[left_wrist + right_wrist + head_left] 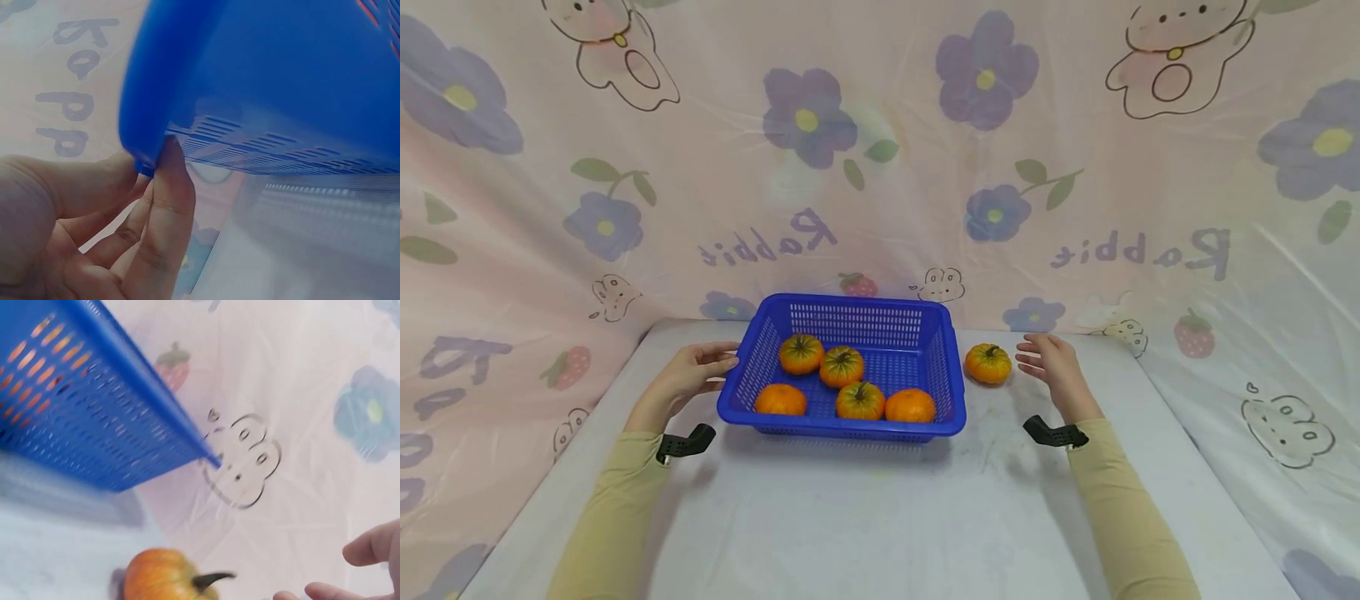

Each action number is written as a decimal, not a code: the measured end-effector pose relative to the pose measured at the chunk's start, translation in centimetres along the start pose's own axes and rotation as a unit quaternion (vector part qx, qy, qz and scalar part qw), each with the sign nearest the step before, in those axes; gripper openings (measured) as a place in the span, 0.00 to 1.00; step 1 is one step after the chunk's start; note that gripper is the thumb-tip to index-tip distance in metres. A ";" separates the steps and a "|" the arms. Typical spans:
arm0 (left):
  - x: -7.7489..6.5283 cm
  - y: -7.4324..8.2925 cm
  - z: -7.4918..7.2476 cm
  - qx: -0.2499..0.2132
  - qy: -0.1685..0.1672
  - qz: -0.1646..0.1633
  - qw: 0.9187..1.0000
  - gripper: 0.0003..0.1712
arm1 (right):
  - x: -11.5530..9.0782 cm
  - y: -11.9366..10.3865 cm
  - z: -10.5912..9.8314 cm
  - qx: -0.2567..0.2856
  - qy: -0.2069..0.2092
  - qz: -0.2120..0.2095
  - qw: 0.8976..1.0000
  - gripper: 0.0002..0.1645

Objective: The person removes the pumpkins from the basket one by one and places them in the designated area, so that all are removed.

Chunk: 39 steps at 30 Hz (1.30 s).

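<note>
1. Maybe tipping the basket (pixel 842 427) to one side, from pulling up on just the left edge with the left hand (pixel 681 379) and having no hand on the right edge
2. Maybe losing that edge, from pinching only a thin, smooth bit between thumb and finger
3. Maybe making the five pumpkins (pixel 860 402) inside roll and bump together, from tilting or jerking a basket full of round, loose things
4. Maybe knocking the lone pumpkin (pixel 988 364) away over the table (pixel 850 517), from coming in too fast with the right hand (pixel 1060 371), or from shoving the basket sideways into it
5. Looking for the lone pumpkin: sitting on the table with its stem on top, just beside the right side of the basket, between basket and right hand
6. Leaving a small gap between the lone pumpkin and the right fingers, so not touching yet
7. Holding nothing in the right hand, with thumb and fingers spread apart and pointing toward the lone pumpkin
8. Pinching the basket's left edge with the left hand, well apart from the lone pumpkin, with the whole basket in between
9. Seeing the five other pumpkins in the basket, three along the front and two farther back, all lying between the two hands
10. Not telling for sure about the basket's bottom: maybe resting on the table, maybe hanging a little above
</note>
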State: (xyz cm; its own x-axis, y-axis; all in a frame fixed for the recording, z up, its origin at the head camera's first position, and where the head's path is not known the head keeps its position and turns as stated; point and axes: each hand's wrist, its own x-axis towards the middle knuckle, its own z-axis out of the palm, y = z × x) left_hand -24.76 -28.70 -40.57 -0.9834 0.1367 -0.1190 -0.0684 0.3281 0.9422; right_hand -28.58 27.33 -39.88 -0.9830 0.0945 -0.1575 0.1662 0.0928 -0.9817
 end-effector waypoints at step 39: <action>-0.1 0.1 -0.1 -0.007 -0.007 0.004 1.000 0.30 | -2.0 -6.1 9.8 -0.024 -0.286 -0.079 0.955 0.26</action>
State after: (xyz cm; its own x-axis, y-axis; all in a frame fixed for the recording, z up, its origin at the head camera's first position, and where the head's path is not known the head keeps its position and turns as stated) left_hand -24.65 -28.78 -40.38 -0.9816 0.1515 -0.1161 -0.0636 0.3139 0.9473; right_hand -28.36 16.90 -34.65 -0.8757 -0.4798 -0.0537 0.0024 0.1071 -0.9943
